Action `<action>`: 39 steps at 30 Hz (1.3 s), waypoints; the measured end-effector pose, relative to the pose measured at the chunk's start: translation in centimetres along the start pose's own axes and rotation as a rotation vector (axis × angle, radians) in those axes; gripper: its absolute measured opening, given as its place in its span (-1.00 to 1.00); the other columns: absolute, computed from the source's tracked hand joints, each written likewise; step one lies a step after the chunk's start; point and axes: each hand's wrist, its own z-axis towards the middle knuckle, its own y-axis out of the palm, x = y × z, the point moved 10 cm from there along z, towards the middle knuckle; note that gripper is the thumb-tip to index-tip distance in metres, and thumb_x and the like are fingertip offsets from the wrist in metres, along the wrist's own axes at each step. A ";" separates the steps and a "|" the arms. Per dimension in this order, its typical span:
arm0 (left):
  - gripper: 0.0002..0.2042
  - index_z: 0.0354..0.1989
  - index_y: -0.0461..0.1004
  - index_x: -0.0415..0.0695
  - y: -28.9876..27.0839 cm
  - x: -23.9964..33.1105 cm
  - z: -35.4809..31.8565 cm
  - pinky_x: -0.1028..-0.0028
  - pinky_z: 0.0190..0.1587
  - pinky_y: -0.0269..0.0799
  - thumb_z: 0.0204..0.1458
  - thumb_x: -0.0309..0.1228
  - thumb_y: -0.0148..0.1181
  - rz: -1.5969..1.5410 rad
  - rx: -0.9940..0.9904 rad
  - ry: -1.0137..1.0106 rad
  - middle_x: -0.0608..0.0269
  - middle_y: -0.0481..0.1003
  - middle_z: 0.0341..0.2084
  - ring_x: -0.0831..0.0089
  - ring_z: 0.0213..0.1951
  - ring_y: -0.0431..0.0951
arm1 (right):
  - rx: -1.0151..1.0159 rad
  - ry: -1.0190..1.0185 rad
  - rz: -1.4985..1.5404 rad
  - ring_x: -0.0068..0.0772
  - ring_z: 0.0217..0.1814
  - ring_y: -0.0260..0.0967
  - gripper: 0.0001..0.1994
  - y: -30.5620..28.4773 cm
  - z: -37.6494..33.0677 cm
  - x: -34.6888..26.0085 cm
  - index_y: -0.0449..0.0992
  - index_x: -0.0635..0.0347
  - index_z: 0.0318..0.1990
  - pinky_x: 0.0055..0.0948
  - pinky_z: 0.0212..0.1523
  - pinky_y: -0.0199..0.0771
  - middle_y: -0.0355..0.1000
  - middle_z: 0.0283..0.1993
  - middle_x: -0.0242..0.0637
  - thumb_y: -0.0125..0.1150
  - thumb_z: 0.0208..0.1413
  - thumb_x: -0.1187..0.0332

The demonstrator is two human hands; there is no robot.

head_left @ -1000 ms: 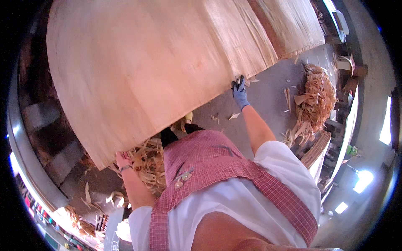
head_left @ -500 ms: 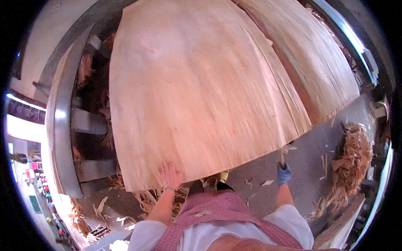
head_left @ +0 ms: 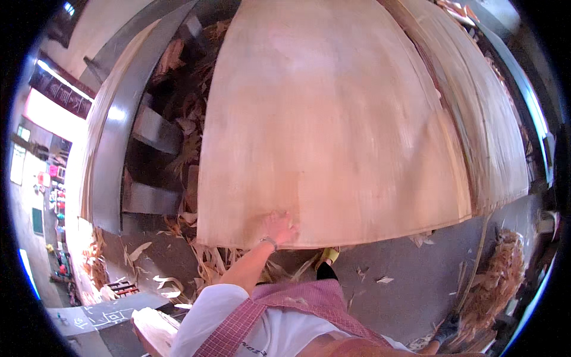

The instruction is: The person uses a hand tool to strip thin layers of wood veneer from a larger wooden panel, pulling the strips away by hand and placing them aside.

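Note:
A broad stack of pale wood veneer sheets fills the middle of the view. My left hand lies on the top sheet by its near edge, fingers spread, a bracelet on the wrist. Far out at the lower right is my right hand, in a glove, low beside a heap of shavings. From the near right corner of the veneer a long thin wood strip runs down to this hand, whose fingers are closed around its lower end, dim and partly hidden.
Another veneer stack adjoins on the right. Left of the middle stack is a metal frame with crossbars and scraps between them. Shavings and torn strips litter the grey floor. A yellow-green shoe shows under the near edge.
My right hand has moved from the veneer's near edge down and outward to the right, the long strip now trailing from it. The view has shifted; my left hand still rests on the sheet.

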 end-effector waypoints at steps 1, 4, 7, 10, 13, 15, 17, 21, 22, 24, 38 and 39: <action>-0.40 0.23 0.31 -0.01 0.3 1.4 0.8 -0.01 0.30 0.03 0.09 0.09 -0.02 -0.013 -0.067 0.096 -0.04 0.29 0.21 -0.02 0.26 0.20 | 0.058 -0.281 -0.072 -0.29 -0.14 0.48 -0.61 -2.3 -0.2 -1.7 0.45 0.33 0.10 -0.34 -0.09 0.50 0.53 -0.02 -0.20 0.22 0.14 0.34; -0.41 0.23 0.31 -0.09 -1.0 -2.4 -1.5 0.00 0.34 -0.02 0.15 0.05 -0.04 -0.329 0.035 0.199 -0.03 0.25 0.26 0.04 0.31 0.16 | -0.097 -0.386 -0.056 -0.27 -0.08 0.47 -0.62 6.6 -1.8 -7.5 0.43 0.37 0.10 -0.36 -0.03 0.47 0.52 0.00 -0.15 0.16 0.15 0.39; -0.46 0.20 0.34 -0.12 -1.8 -11.1 -9.0 0.11 0.28 0.17 0.16 -0.02 0.03 -0.448 0.292 0.256 -0.06 0.30 0.21 0.04 0.24 0.29 | -0.247 -0.346 -0.006 -0.25 0.00 0.47 -0.67 20.9 -16.6 -17.9 0.45 0.47 0.04 -0.40 0.06 0.51 0.51 -0.02 -0.07 0.07 0.10 0.60; -0.54 0.13 0.40 -0.12 -4.6 -21.0 -20.0 0.20 0.14 0.35 0.10 -0.16 0.17 -0.749 0.187 0.273 -0.09 0.40 0.04 0.01 0.11 0.39 | -0.386 -0.466 -0.027 -0.33 -0.22 0.47 -0.73 28.1 -34.5 -27.3 0.55 0.32 -0.09 -0.43 -0.18 0.49 0.54 -0.20 -0.19 0.27 0.06 0.40; -0.62 0.03 0.47 -0.13 -3.8 -37.1 -28.4 0.24 0.05 0.41 0.07 -0.23 0.21 -0.818 0.178 0.067 -0.06 0.48 -0.10 0.05 -0.02 0.49 | -0.690 -0.432 0.201 -0.47 -0.58 0.34 -0.76 41.9 -52.6 -31.9 0.59 0.14 -0.31 -0.47 -0.56 0.32 0.45 -0.52 -0.35 0.39 0.04 0.17; -0.68 -0.06 0.53 -0.14 -4.0 -47.1 -33.6 0.25 -0.02 0.45 0.06 -0.25 0.21 -0.821 0.124 -0.146 -0.04 0.52 -0.19 0.09 -0.10 0.54 | -0.956 -0.243 0.377 -0.67 -0.84 0.06 -0.74 45.6 -68.1 -37.2 0.52 0.03 -0.47 -0.56 -0.82 -0.02 0.24 -0.75 -0.52 0.40 0.03 0.10; -0.75 -0.19 0.58 -0.17 -5.1 -56.5 -38.1 0.29 -0.15 0.49 0.05 -0.28 0.23 -0.883 0.326 -0.287 -0.01 0.57 -0.30 0.14 -0.23 0.59 | -1.202 -0.186 0.382 -0.66 -0.84 0.06 -0.75 47.7 -82.7 -42.0 0.55 0.06 -0.41 -0.55 -0.83 0.01 0.22 -0.75 -0.52 0.39 0.04 0.11; -0.73 -0.37 0.60 -0.20 -9.0 -70.7 -42.9 0.35 -0.34 0.48 -0.01 -0.21 0.30 -0.963 0.519 -0.515 0.07 0.59 -0.52 0.30 -0.43 0.62 | -1.397 -0.269 0.513 -0.67 -0.76 0.14 -0.79 53.6 -104.6 -48.4 0.49 0.00 -0.46 -0.57 -0.76 0.09 0.28 -0.68 -0.55 0.33 0.11 0.17; -0.73 -0.39 0.60 -0.20 -9.0 -74.7 -45.3 0.35 -0.36 0.47 -0.02 -0.20 0.31 -0.947 0.566 -0.582 0.07 0.58 -0.54 0.30 -0.45 0.61 | -1.563 -0.242 0.447 -0.67 -0.74 0.16 -0.79 51.7 -113.2 -50.2 0.48 -0.02 -0.48 -0.57 -0.74 0.10 0.28 -0.68 -0.56 0.32 0.11 0.17; -0.72 -0.48 0.58 -0.20 -12.2 -81.5 -46.2 0.37 -0.41 0.44 -0.03 -0.19 0.31 -0.906 0.647 -0.611 0.10 0.56 -0.60 0.36 -0.52 0.57 | -1.636 -0.190 0.457 -0.65 -0.74 0.17 -0.81 53.5 -123.0 -52.9 0.54 0.03 -0.39 -0.56 -0.73 0.11 0.30 -0.65 -0.55 0.31 0.12 0.16; -0.43 0.22 0.30 -0.21 -26.2 -125.4 -47.2 0.35 0.03 0.48 0.28 0.03 -0.13 -2.022 0.360 -0.253 0.10 0.49 -0.03 0.31 -0.01 0.53 | -2.135 -0.242 0.295 -0.54 -0.59 0.31 -0.71 47.8 -186.5 -59.1 0.42 0.06 0.00 -0.48 -0.60 0.36 0.34 -0.52 -0.46 0.10 0.26 0.11; -0.41 0.21 0.30 -0.23 -27.0 -128.9 -47.6 0.28 0.01 0.52 0.29 0.05 -0.18 -2.062 0.326 -0.225 0.04 0.50 -0.04 0.23 0.01 0.54 | -2.221 -0.413 0.273 -0.55 -0.55 0.33 -0.70 47.3 -190.6 -59.0 0.41 0.07 0.01 -0.48 -0.56 0.37 0.36 -0.49 -0.45 0.09 0.27 0.11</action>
